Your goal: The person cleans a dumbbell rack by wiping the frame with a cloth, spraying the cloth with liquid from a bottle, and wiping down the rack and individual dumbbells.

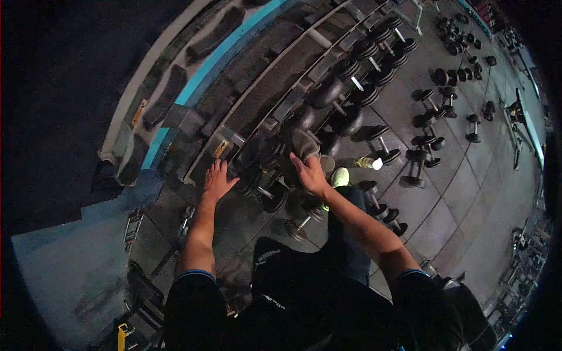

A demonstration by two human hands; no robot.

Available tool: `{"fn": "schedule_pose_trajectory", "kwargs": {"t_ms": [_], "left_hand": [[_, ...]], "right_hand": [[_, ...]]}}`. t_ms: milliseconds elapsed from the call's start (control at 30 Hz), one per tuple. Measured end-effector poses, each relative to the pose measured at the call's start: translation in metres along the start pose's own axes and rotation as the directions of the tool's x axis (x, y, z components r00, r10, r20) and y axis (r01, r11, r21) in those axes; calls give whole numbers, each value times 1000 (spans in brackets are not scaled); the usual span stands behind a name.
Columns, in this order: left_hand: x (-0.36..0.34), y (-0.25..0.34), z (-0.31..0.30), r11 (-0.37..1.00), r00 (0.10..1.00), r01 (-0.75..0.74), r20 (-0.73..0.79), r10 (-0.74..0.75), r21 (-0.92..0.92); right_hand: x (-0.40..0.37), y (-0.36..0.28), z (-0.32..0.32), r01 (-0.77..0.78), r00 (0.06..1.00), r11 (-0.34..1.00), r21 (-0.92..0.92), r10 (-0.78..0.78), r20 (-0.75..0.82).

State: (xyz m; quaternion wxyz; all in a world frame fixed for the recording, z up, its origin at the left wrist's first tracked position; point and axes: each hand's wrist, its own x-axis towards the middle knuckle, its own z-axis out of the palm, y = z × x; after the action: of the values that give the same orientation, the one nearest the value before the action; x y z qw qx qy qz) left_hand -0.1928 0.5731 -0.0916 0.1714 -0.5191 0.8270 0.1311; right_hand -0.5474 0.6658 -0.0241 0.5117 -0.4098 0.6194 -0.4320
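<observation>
A greyish cloth (305, 144) is bunched under the fingers of my right hand (312, 175), held against the dark dumbbells on the floor beside the rack. One large dumbbell (325, 93) lies just beyond the cloth. My left hand (218, 181) reaches toward the lower edge of the dumbbell rack (257, 102), its fingers stretched and thumb apart, with nothing in it. Its fingertips are close to a yellow label (220, 148) on the rack. Between my two hands, more dumbbells (274, 196) sit in shadow.
Rows of dumbbells (379, 140) cover the tiled floor to the right. A pale yellow bottle with a white cap (369, 163) stands near my bright yellow-green shoe (340, 177). Another dumbbell (303, 224) lies close to my legs. Gym equipment (517, 120) lines the far right.
</observation>
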Motion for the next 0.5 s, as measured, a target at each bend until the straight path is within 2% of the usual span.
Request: {"fn": "schedule_pose_trajectory", "kwargs": {"t_ms": [67, 100, 133, 167, 267, 300, 400, 500], "left_hand": [[6, -16, 22, 996, 995, -91, -50, 91, 1], [8, -23, 39, 983, 950, -185, -256, 179, 4], [11, -28, 56, 982, 949, -189, -259, 182, -2], [9, -28, 54, 982, 950, -188, -255, 179, -12], [11, -28, 50, 972, 939, -225, -280, 199, -63], [12, -26, 50, 971, 947, -219, -262, 188, -97], [9, -23, 42, 969, 964, -192, -213, 157, -157], [8, -23, 45, 968, 952, -215, -250, 179, -126]], "right_hand": [[25, 19, 22, 120, 993, 982, -144, -121, 4], [42, 35, 32, 266, 964, 934, -237, -264, 41], [58, 51, 42, 403, 913, 856, -323, -400, 77], [76, 84, 57, 541, 824, 681, -493, -547, 148], [101, 106, 89, 576, 746, 386, -720, -609, 270], [100, 108, 96, 514, 813, 332, -791, -482, 326], [102, 126, 109, 591, 761, 452, -668, -588, 275], [105, 162, 131, 673, 726, 333, -661, -467, 504]]}}
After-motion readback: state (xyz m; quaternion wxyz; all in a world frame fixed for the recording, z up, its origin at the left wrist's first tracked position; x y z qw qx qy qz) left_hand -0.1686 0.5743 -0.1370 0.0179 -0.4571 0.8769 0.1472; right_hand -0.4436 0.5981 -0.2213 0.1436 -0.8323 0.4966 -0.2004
